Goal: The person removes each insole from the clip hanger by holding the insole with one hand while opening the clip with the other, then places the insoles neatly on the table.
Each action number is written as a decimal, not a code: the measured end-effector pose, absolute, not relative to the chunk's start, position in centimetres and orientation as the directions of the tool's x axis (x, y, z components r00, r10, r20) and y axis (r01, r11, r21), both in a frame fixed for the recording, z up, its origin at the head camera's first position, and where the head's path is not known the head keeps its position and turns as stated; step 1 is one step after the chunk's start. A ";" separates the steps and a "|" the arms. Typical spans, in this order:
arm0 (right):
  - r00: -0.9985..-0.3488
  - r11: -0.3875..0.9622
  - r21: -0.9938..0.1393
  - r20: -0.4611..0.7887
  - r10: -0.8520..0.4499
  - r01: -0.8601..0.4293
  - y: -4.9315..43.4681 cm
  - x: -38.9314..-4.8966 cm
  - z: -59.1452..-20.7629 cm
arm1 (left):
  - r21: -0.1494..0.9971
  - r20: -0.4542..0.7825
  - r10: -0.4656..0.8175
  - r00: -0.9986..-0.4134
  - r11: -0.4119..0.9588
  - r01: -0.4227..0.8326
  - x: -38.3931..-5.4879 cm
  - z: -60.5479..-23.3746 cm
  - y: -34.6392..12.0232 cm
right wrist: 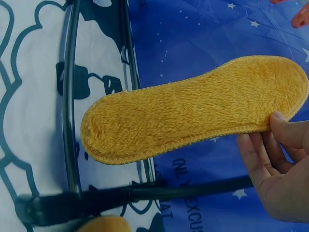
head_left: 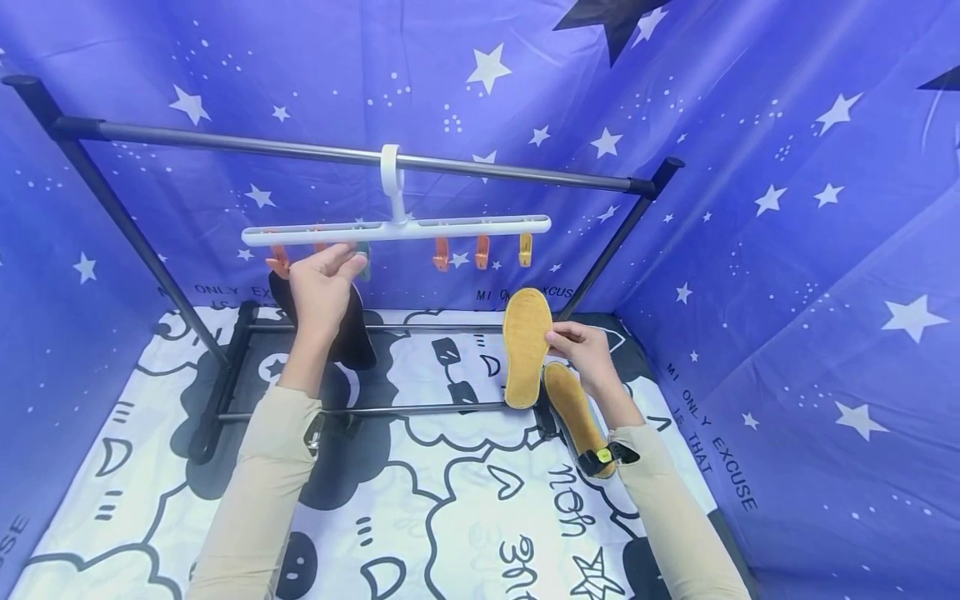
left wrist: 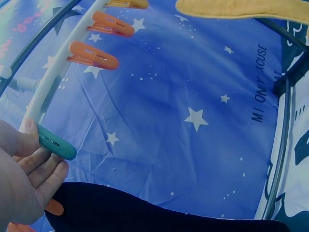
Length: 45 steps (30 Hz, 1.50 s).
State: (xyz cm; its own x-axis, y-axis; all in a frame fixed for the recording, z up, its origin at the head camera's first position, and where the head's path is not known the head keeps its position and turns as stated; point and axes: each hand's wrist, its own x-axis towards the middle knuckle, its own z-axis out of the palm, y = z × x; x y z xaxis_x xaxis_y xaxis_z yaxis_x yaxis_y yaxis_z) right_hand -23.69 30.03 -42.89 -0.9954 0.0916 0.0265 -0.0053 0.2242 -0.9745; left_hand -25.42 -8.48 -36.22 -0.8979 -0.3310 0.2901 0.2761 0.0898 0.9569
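Observation:
My right hand [head_left: 588,354] pinches a fuzzy yellow insole [right wrist: 193,108] by its edge, thumb on its face and fingers behind; it stands upright below the right end of a white clip hanger [head_left: 472,227]. At the hanger's left half, my left hand [head_left: 322,287] has thumb and fingers round a green clip [left wrist: 57,142]. A black insole-shaped piece [head_left: 352,333] hangs behind that hand, with an orange clip [left wrist: 54,207] at its edge. Orange clips [head_left: 442,253] and a yellow clip [head_left: 526,249] dangle from the hanger's right half, holding nothing.
The hanger hooks over the top bar [head_left: 300,150] of a dark metal rack. Another yellow insole [head_left: 573,404] with a grey edge lies near the right wrist, at the rack's foot. Printed cloth [head_left: 480,500] covers the surface; blue star-patterned curtains [head_left: 787,250] surround it.

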 end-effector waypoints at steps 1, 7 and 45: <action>-0.996 0.227 -0.974 0.029 0.087 -0.009 30.2 -23.6 -42.8 | 0.957 0.291 -0.332 -0.897 0.090 0.277 -25.4 -36.2 -8.5; -0.996 0.258 -0.966 0.046 0.078 -0.025 31.3 -23.5 -42.6 | 0.956 0.292 -0.338 -0.895 0.095 0.277 -25.4 -36.1 -8.6; -0.986 0.392 -0.913 -0.050 0.161 0.110 35.6 -22.8 -42.5 | 0.957 0.291 -0.352 -0.890 0.090 0.277 -25.6 -36.3 -8.2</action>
